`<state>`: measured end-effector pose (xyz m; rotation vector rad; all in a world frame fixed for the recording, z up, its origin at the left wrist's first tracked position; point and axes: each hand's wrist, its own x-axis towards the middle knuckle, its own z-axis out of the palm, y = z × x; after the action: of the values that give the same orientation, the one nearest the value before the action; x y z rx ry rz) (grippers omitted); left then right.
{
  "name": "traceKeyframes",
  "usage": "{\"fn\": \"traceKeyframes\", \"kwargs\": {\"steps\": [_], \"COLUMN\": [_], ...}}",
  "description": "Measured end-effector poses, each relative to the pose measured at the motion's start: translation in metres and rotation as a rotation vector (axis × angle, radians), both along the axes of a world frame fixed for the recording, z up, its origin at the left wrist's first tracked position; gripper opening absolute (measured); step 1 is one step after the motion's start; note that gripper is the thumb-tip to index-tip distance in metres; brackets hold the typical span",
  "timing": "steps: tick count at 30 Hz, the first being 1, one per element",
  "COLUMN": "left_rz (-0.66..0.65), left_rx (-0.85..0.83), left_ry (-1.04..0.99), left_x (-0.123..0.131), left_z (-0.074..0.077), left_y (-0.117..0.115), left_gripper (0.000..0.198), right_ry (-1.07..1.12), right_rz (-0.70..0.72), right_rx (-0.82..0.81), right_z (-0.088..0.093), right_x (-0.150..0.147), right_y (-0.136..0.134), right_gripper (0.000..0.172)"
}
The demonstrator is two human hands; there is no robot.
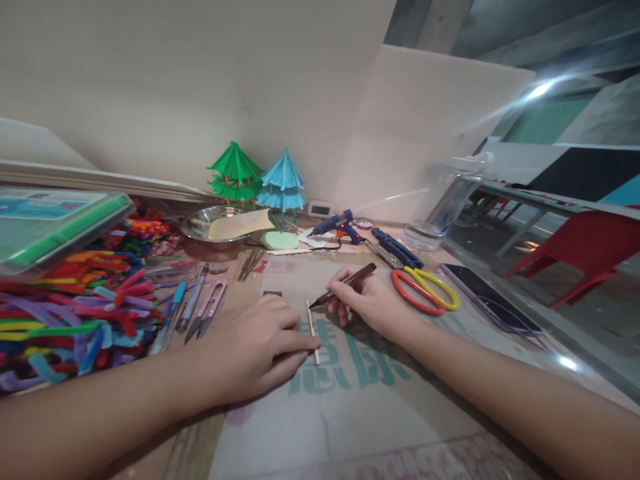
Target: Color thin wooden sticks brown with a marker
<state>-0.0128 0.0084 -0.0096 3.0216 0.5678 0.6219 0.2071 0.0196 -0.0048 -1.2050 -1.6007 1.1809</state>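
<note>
A brown marker pen [345, 287] slants in my right hand [367, 300], which is closed around it. Its dark tip meets the upper part of a thin wooden stick [313, 327] lying on the printed sheet [280, 433]. My left hand [273, 340] rests palm down with its fingers bent, and a fingertip presses on the lower half of the stick. Just beyond that hand's knuckles lies a small dark piece [273, 293], partly hidden, perhaps the pen's cap.
Pipe cleaners [90, 320] and a plastic case [60, 227] crowd the left. Snips [207, 310] lie closer. Behind stand a green paper tower [235, 170], a blue one [283, 180], a metal bowl [193, 227] and a glue gun [340, 227]. Scissors [420, 293] and a phone [487, 300] lie right.
</note>
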Motion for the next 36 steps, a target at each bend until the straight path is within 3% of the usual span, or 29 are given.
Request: {"fn": "traceKeyframes", "kwargs": {"steps": [12,36], "left_rz": [-0.003,-0.003], "left_rx": [0.007,-0.005], "left_ry": [0.0,0.014], "left_x": [0.0006,-0.0001], "left_z": [0.0013,0.0005], "left_y": [-0.0003,-0.0001], "left_gripper": [0.027,0.027], "right_ry": [0.036,-0.021], "right_rz": [-0.038,0.061], "right_rx": [0.033,-0.068], "right_z": [-0.0025,0.0033], "right_x": [-0.0001,0.0009], "right_y": [0.0011,-0.0052], "right_gripper": [0.026,0.024]}}
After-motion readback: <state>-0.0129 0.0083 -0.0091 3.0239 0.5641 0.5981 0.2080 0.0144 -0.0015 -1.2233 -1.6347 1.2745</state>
